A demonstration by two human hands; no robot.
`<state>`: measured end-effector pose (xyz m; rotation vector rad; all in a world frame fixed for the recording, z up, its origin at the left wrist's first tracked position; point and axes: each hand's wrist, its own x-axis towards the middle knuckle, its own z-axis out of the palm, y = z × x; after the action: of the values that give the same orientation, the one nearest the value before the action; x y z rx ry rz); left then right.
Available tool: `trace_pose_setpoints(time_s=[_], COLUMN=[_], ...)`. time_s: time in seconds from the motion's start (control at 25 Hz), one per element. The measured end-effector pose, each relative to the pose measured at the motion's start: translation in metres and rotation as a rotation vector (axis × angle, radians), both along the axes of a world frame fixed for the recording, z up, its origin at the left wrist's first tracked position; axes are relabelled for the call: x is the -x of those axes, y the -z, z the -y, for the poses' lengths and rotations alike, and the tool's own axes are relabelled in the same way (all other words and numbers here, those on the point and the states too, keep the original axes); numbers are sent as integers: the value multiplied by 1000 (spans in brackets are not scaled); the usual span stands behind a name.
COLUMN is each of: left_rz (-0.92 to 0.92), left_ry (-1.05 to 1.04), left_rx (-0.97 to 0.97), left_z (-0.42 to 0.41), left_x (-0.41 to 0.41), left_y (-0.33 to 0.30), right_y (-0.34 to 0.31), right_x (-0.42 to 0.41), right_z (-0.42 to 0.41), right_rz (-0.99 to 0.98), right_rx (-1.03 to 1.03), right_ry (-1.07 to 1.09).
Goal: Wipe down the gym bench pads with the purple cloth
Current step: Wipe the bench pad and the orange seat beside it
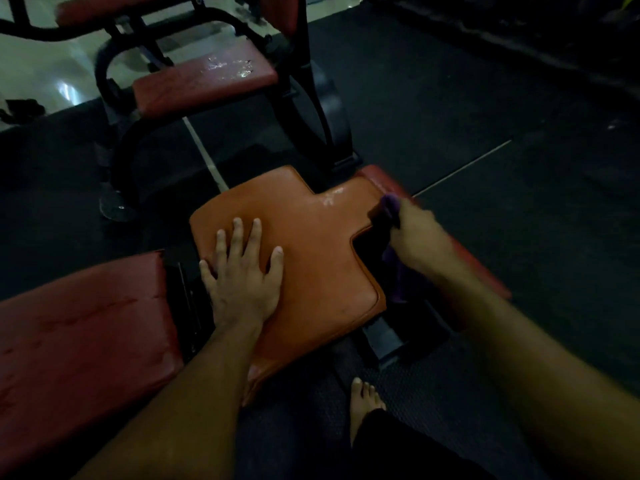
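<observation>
Head view. The left hand [242,271] lies flat on the orange pad [311,244], fingers spread and palm down near its left edge. The right hand [420,237], blurred, is closed around the purple cloth [393,206]; the cloth bunches out ahead of the fingers at the notch on the pad's right side and trails down below the wrist along the pad's right edge. A wet sheen [330,197] marks the pad just left of the cloth. A red pad [79,341] sits just left of the orange one, across a dark gap. A second red pad [485,268] runs under the right forearm. Beyond lies another bench [204,81] with black frame. Dark floor mat [519,150] lies open to the right. A bare foot [363,403] stands below the pad
</observation>
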<state>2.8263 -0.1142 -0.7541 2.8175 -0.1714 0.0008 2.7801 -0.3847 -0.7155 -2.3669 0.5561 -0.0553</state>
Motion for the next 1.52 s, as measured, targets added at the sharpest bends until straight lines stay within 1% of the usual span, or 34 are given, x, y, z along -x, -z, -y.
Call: trace_pose_setpoints(time_s=[0.08,0.12,0.16,0.2,0.32,0.4,0.48,0.64,0.72,0.76,0.84,0.88,0.96,1.04,1.12,1.2,1.28,1.36,1.48,1.52], left_rz=[-4,-2,-2,-4,-15,-17,-11,-27,-26,-21,-12,-15,-25,-19,0,8,9,13,19,25], left_ry=[-2,-3,-3,-4,-2,2,3,-5,0,2,-3,-4,-2,5,8,9,9,14,19,23], left_rx=[-4,-9,-12,-15,-21,-2,-3,-26,-25,-19,-11,-11,-18,-15,0,5,-3,1,13,13], left_z=[0,0,0,0,-1,-1,-1,1,1,1,0,0,0,0,-2,-1,-1,0,-1,-1], left_x=[0,-1,-2,-1,-1,-1,1,0,0,0,0,0,0,2,1,-1,-1,-1,0,0], left_y=[0,0,1,1,1,-1,-1,-3,-2,-1,0,0,0,0,1,3,4,4,4,4], right_y=[8,12,14,12,-7,-14,-11,-10,-28,-42,-70,-78,-75,-51,-19,-2,-3,-7,-22,-26], right_x=[13,16,18,19,14,19,38,86,82,68,15,-20,-100,-162,-202,-224,-238,-247,-251,-252], right_z=[-30,-38,-43,-44,-34,-22,-15,-7,6,11,20,22,15,-16,-59,-83,-85,-80,-94,-103], right_rz=[-13,-30,-60,-100,-233,-323,-379,-457,-404,-299,9,99,139,63,1,29,37,-32,-118,-128], right_rx=[-41,-41,-5,49,198,267,291,177,160,159,204,213,192,96,95,111,94,168,302,306], right_ry=[122,137,88,-12,-371,-513,-586,-637,-632,-555,-292,-197,-155,-208,-317,-380,-440,-572,-767,-833])
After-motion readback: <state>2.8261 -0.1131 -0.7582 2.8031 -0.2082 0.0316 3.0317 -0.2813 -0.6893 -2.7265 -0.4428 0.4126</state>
